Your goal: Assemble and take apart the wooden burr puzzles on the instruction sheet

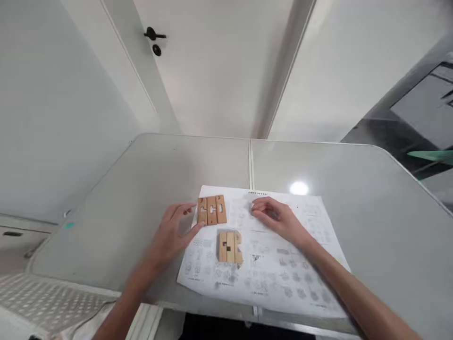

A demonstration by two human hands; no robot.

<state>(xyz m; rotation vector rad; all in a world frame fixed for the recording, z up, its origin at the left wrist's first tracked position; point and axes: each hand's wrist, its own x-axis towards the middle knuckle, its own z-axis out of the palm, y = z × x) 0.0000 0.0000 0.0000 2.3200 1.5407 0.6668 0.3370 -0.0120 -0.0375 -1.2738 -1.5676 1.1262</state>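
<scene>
My left hand point(173, 231) is beside a row of three reddish-brown notched wooden puzzle pieces point(211, 216) on the printed sheet. Its thumb tip touches the lower left corner of the row and its fingers are spread apart. Handwritten numbers mark these pieces, and cut-outs show along their middle. Closer to me lies a second row of three paler wooden puzzle pieces point(230, 255), with square gaps and a notched right side. Over the upper middle of the sheet, my right hand point(274, 215) is closed, fingers curled toward the thumb. Whatever its fingertips may hold is hidden.
A large sheet of paper point(283, 293) with small printed diagrams lies on the grey table point(141, 189). A seam point(251, 165) divides the tabletop, and a light glares on it. Behind are a white door point(219, 61) and its black handle point(152, 34).
</scene>
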